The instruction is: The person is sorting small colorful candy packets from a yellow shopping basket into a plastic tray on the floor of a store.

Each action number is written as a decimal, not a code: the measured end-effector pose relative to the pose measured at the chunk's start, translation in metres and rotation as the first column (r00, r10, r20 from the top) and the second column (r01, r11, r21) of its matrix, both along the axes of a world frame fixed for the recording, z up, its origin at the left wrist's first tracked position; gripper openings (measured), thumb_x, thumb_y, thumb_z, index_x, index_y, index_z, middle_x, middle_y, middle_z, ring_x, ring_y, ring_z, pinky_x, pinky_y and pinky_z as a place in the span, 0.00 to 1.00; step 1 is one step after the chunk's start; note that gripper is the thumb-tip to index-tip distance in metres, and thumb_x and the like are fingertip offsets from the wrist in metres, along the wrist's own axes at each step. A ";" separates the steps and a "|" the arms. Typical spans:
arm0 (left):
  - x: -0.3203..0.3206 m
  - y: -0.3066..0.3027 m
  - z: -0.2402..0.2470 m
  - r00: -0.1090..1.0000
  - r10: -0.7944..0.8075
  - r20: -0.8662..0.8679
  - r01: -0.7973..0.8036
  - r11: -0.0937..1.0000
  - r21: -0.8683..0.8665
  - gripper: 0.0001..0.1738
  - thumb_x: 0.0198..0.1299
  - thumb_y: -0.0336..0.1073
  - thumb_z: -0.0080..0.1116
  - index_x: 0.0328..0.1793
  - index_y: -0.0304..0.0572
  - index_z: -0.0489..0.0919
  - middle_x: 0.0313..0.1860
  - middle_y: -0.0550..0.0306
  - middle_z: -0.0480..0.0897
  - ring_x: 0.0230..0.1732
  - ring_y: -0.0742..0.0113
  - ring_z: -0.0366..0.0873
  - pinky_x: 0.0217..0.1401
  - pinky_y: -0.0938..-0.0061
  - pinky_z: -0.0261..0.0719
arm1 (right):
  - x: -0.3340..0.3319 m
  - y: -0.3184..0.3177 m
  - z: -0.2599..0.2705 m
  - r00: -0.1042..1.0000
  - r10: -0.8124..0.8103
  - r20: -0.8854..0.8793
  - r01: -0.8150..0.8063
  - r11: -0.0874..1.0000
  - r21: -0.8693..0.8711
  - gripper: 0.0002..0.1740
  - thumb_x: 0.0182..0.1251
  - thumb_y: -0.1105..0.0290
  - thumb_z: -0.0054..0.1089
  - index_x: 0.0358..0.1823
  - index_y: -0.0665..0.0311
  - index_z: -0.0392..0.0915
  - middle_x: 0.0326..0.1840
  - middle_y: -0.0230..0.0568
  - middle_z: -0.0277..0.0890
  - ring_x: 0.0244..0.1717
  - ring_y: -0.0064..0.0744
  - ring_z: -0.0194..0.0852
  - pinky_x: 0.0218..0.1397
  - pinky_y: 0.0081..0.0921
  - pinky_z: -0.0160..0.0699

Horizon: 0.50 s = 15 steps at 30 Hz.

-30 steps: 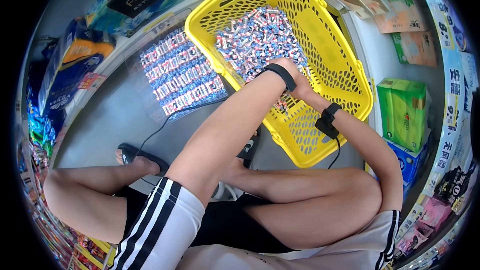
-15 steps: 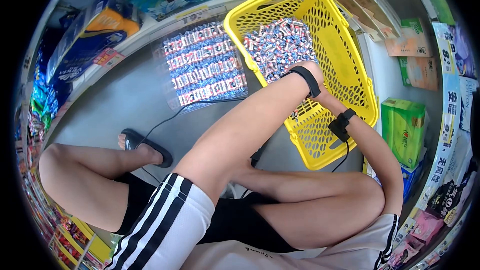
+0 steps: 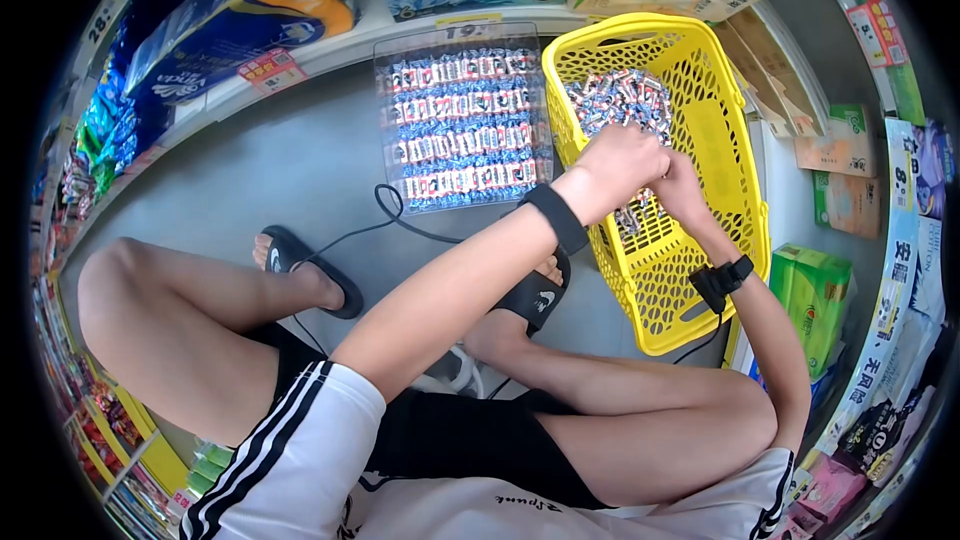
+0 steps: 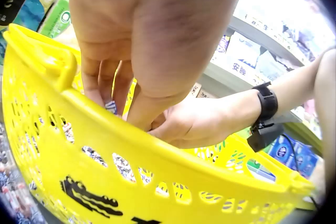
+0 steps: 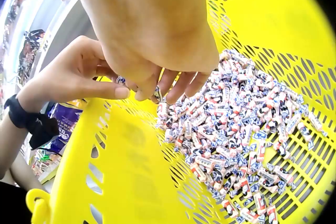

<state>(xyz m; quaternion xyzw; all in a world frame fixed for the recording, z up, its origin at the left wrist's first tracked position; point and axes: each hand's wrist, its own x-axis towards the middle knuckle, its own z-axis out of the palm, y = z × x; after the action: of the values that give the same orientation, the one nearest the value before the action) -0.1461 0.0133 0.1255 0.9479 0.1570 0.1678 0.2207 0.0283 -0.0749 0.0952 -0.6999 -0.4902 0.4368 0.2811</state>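
Note:
My left hand (image 3: 620, 170) and right hand (image 3: 685, 190) meet over the left part of a yellow basket (image 3: 745, 240). A wrapped candy (image 4: 110, 107) shows at the left fingertips in the left wrist view. The left thumb and fingers pinch a blue-and-white wrapper end (image 5: 121, 80) in the right wrist view. Just beside it, the curled fingers of the right hand pinch another twisted wrapper end (image 5: 157, 94). Below both hands, a heap of loose wrapped candies (image 5: 236, 113) covers part of the basket floor.
Left of the basket, a clear box (image 3: 463, 125) holds wrapped candies in neat rows. A black cable (image 3: 420, 233) runs over the grey floor (image 3: 210, 230) near a sandaled foot (image 3: 310, 270). Shelves with tissue packs (image 3: 815, 295) border the right side.
Both hands have risen from low inside the basket and now meet above the candies, near the left rim. The head view has turned, shifting the box and basket rightward in the picture.

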 end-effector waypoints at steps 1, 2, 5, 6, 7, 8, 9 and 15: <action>-0.006 0.000 0.001 1.000 0.006 0.002 -0.006 1.000 -0.001 0.09 0.50 0.22 0.64 0.38 0.38 0.87 0.37 0.47 0.87 0.44 0.46 0.88 0.46 0.59 0.88 | 0.000 0.003 0.001 1.000 0.006 0.002 -0.006 1.000 -0.001 0.10 0.64 0.82 0.68 0.47 0.71 0.85 0.42 0.37 0.88 0.45 0.20 0.82 0.50 0.27 0.80; -0.014 -0.001 0.002 0.998 0.039 0.050 -0.040 0.999 0.012 0.11 0.50 0.21 0.63 0.41 0.38 0.86 0.37 0.47 0.87 0.44 0.47 0.88 0.47 0.59 0.87 | 0.000 0.005 0.003 0.998 0.048 0.052 -0.051 0.997 0.061 0.11 0.64 0.82 0.69 0.48 0.70 0.85 0.42 0.36 0.88 0.45 0.20 0.82 0.50 0.28 0.80; -0.036 0.003 0.009 0.994 0.082 0.075 -0.084 0.996 0.016 0.19 0.49 0.21 0.61 0.50 0.35 0.82 0.39 0.47 0.84 0.47 0.47 0.86 0.50 0.58 0.86 | -0.004 0.015 0.016 0.987 0.107 0.117 -0.122 0.985 0.126 0.13 0.61 0.80 0.71 0.49 0.68 0.86 0.41 0.35 0.88 0.44 0.25 0.83 0.50 0.29 0.80; -0.045 0.004 0.015 0.982 0.116 0.146 -0.117 0.993 0.000 0.20 0.50 0.21 0.61 0.52 0.35 0.81 0.39 0.47 0.84 0.47 0.47 0.85 0.49 0.57 0.86 | -0.012 0.021 0.030 0.975 0.130 0.182 -0.165 0.967 0.193 0.13 0.61 0.80 0.72 0.47 0.69 0.86 0.40 0.37 0.88 0.43 0.28 0.83 0.50 0.30 0.80; -0.054 0.005 0.018 0.965 0.149 0.216 -0.148 0.989 -0.021 0.20 0.51 0.21 0.61 0.53 0.36 0.80 0.40 0.47 0.83 0.48 0.47 0.85 0.49 0.57 0.85 | -0.021 0.026 0.045 0.958 0.147 0.247 -0.210 0.944 0.254 0.12 0.60 0.79 0.73 0.46 0.70 0.86 0.39 0.39 0.87 0.43 0.32 0.84 0.50 0.30 0.79; -0.062 0.006 0.019 0.954 0.163 0.251 -0.147 0.986 -0.083 0.22 0.52 0.21 0.60 0.57 0.36 0.78 0.40 0.47 0.81 0.47 0.45 0.84 0.49 0.55 0.84 | -0.031 0.032 0.059 0.937 0.164 0.307 -0.255 0.924 0.285 0.12 0.58 0.77 0.75 0.44 0.70 0.86 0.39 0.43 0.86 0.42 0.39 0.84 0.49 0.31 0.79; -0.069 0.008 0.020 0.953 0.168 0.252 -0.151 0.985 -0.085 0.22 0.52 0.21 0.60 0.57 0.36 0.78 0.40 0.47 0.81 0.47 0.45 0.84 0.49 0.55 0.84 | -0.038 0.037 0.069 0.936 0.169 0.309 -0.260 0.924 0.282 0.12 0.58 0.77 0.75 0.44 0.70 0.86 0.39 0.43 0.86 0.42 0.39 0.84 0.49 0.31 0.79; -0.107 0.020 0.030 0.931 0.206 0.300 -0.172 0.976 -0.136 0.14 0.55 0.21 0.58 0.49 0.32 0.77 0.44 0.43 0.81 0.51 0.43 0.84 0.52 0.55 0.85 | -0.081 0.051 0.093 0.867 0.215 0.450 -0.382 0.867 0.321 0.12 0.55 0.75 0.78 0.41 0.68 0.87 0.36 0.43 0.84 0.40 0.42 0.82 0.47 0.34 0.80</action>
<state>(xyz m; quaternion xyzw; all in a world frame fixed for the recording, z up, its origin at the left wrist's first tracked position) -0.2532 0.0336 0.1557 0.8765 0.2197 0.3274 0.2761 -0.0523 -0.0236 0.1880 -0.6151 -0.7202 0.2138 0.2392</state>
